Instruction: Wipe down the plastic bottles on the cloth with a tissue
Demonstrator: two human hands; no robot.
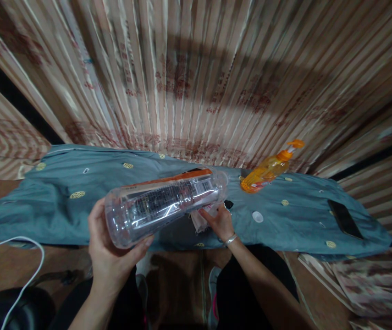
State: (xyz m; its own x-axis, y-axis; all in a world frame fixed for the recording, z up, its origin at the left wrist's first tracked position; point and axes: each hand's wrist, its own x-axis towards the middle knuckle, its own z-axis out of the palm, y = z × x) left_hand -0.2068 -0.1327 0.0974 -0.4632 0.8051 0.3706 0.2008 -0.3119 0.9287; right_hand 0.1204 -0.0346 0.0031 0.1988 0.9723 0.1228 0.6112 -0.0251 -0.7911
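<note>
My left hand (109, 252) is wrapped round the base of a large clear plastic bottle (168, 201), tilted nearly level, its neck end pointing right and slightly up. A label with dark print and a barcode shows on its side. Below the neck end, my right hand (221, 224), with a bracelet at the wrist, is closed on a pale cloth (200, 222); the bottle hides part of its fingers. On the covered table, a white round cap (257, 217) lies to the right of that hand. A small black object (229, 204) sits just behind it, its kind unclear.
An orange pump bottle (266, 174) stands toward the back right of the teal tablecloth (102, 169). Farther right lies a black phone (344, 219). Behind the table hangs a striped curtain (189, 91). A white cable (41, 256) loops at the lower left.
</note>
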